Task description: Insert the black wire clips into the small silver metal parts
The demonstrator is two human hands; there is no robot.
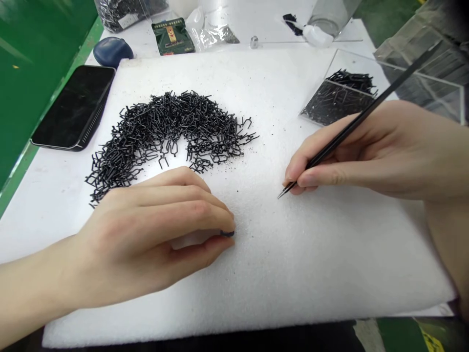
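Note:
My left hand (157, 234) rests low over the white foam sheet (293, 274), pinching a small dark piece (227, 233) between thumb and fingertips. Most of that piece is hidden by the fingers. Black tweezers (340, 134) are held in my right hand (370, 156), their fine tips pointing down and left above the foam, apart from the left hand. Beyond my left hand, a curved heap of small black forked parts (176, 117) lies on the foam. A few of these parts lie loose along its inner edge.
A phone (75, 105) and a dark blue rounded object (113, 51) sit at the left. Behind are a green packet (173, 36) and plastic bags (214, 32). A clear tray (337, 98) with black parts stands behind my right hand.

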